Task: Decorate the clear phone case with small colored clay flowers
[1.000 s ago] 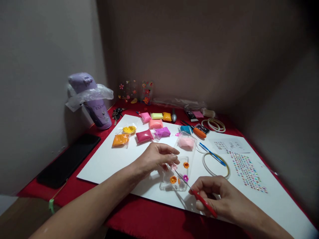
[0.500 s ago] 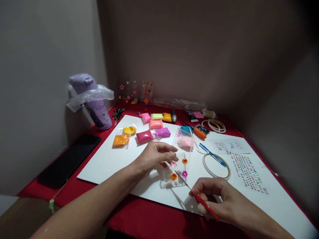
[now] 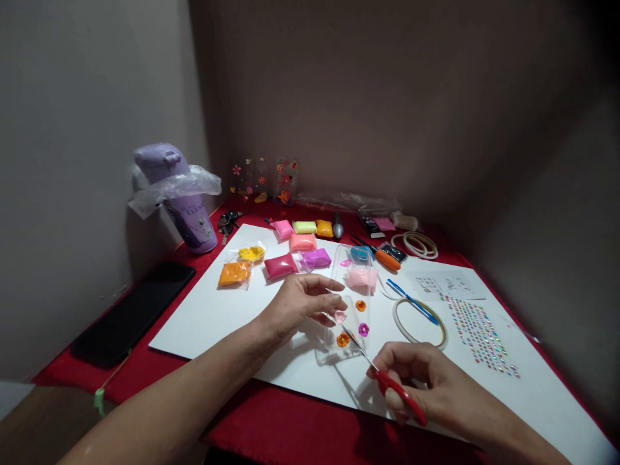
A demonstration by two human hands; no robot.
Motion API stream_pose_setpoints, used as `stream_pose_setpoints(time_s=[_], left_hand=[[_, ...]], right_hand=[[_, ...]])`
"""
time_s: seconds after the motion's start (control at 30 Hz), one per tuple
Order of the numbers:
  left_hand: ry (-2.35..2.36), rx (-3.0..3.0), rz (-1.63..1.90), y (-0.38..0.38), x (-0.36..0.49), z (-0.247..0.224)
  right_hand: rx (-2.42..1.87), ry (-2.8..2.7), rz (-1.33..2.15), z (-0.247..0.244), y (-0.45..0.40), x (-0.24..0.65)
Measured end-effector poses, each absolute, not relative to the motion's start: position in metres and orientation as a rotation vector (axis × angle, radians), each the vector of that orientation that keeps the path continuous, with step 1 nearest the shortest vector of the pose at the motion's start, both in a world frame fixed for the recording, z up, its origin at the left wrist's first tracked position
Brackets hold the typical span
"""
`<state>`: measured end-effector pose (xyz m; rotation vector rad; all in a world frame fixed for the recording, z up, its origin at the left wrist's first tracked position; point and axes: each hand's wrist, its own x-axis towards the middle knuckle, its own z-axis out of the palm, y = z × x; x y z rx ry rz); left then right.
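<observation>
My left hand [image 3: 310, 300] grips a clear phone case [image 3: 367, 284] by its left side, its fingers bent around the edge. On the case are orange flowers [image 3: 343, 340], a purple flower [image 3: 363, 330] and a pale pink piece [image 3: 340, 316] beside my left fingertips. My right hand [image 3: 411, 381] is closed on red-handled scissors [image 3: 400, 395]. Their thin metal tip points up and left, near the pale pink piece; whether it touches cannot be made out.
Colourful clay packets [image 3: 281, 265] lie on the white board [image 3: 208, 323]. To the right are a hoop [image 3: 420, 321], a blue tool [image 3: 413, 301] and a gem sheet [image 3: 482, 336]. A black phone [image 3: 135, 310] and purple tumbler [image 3: 196, 219] stand left.
The case has tilted and shifted slightly, its flowers moving a little up and right. The scissors have turned, so their handle loops show more. Both hands have barely moved.
</observation>
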<state>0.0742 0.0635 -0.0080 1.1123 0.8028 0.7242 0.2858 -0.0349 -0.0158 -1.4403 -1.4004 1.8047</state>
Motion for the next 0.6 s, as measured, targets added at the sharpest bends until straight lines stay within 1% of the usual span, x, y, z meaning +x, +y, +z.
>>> stream_pose_setpoints(time_s=[0.6], left_hand=[[0.776, 1.125, 0.705, 0.0637, 0.0733, -0.0093]], right_hand=[[-1.452, -1.376, 1.819, -0.0127, -0.0343, 0.2836]])
